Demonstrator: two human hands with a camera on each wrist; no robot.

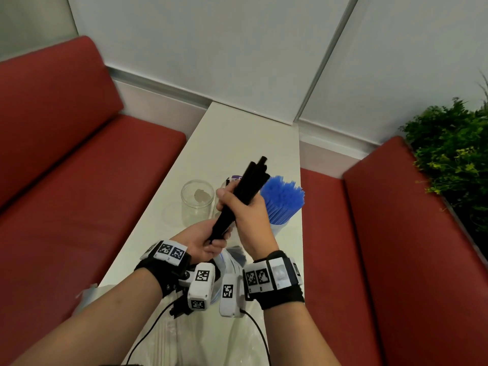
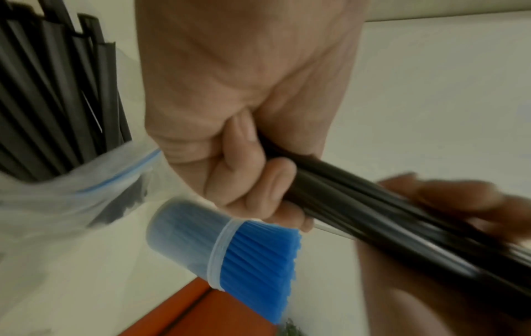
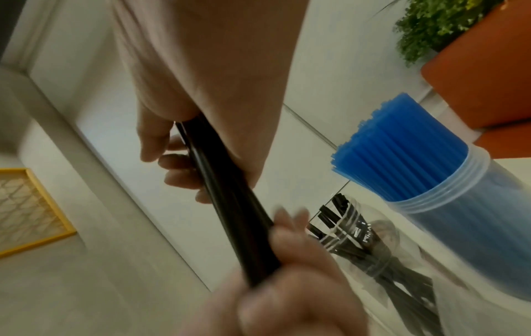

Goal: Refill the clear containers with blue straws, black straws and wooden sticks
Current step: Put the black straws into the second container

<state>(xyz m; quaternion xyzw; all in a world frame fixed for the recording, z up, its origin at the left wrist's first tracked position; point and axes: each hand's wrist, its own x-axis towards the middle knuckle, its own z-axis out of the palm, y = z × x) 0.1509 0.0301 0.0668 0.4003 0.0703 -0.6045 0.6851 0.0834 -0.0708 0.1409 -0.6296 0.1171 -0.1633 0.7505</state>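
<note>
Left hand: you grip the near end of the black straws.
Right hand: you clasp the bundle's middle, above the table.
Blue straws: in the right container.
Empty jar: far left.

Premises appear to be a café or casual eatery, booth seating area. A narrow white rectangular table stands between two red upholstered bench seats, one on the left and one on the right, its far end against pale grey wall panels. A green artificial-looking leafy plant sits behind the right bench. On the table stands a clear plastic container packed with blue drinking straws, the sort of stock a drinks counter keeps.
</note>
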